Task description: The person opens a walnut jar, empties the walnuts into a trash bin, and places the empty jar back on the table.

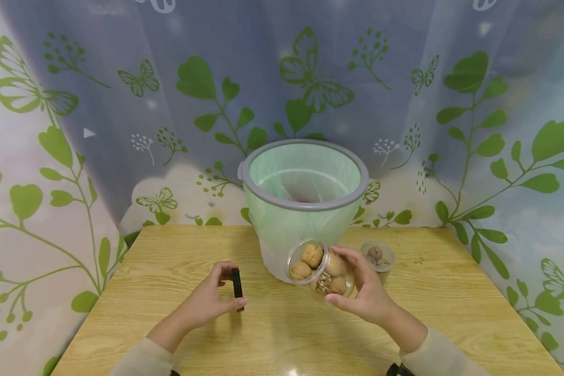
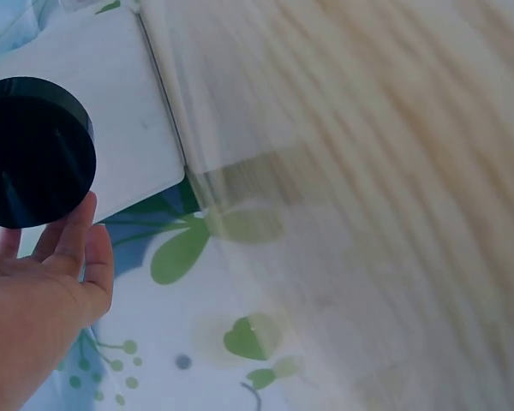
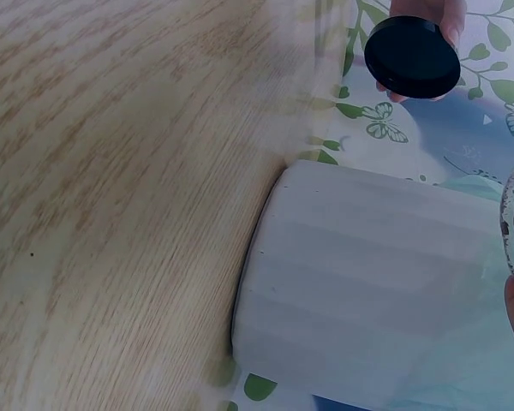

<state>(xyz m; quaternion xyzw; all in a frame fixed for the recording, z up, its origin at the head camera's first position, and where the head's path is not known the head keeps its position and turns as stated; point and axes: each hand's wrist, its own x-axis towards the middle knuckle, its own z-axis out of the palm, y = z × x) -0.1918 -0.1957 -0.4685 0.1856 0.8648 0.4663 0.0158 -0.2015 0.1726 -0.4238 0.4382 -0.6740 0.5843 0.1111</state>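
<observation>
- Jar point(image 1: 320, 271): held in the air above the table at mid-front, tilted, mouth turned toward 10 o'clock; the bin's lower wall is overlapped by it in the head view, contact not tellable.
- Walnuts point(image 1: 312, 256): seen through the clear wall and at the open mouth.
- Right hand point(image 1: 364, 290): at 4 o'clock from the jar; jar's body grasped between curled fingers and thumb.
- Lid point(image 1: 237, 289): black, round, at about 8 o'clock from the jar and well apart; held on edge, clear of the table.
- Left hand point(image 1: 211, 296): at 8 o'clock, beyond the lid; lid pinched at its rim by thumb and fingers.
- Second jar point(image 1: 383, 264): stood on the table at 2 to 3 o'clock, partly hidden by the right hand; darker nuts point(image 1: 375, 253) contained.
- Bin point(image 1: 305, 206): stood at 12 o'clock, white, grey-rimmed, lined with a green bag point(image 1: 301, 222).
- Table point(image 1: 432, 282): wood-grained; backed at 12 o'clock by a curtain point(image 1: 244, 31) printed with leaves and butterflies.
- Pale sleeves point(image 1: 145, 360): seen at both forearms.
</observation>
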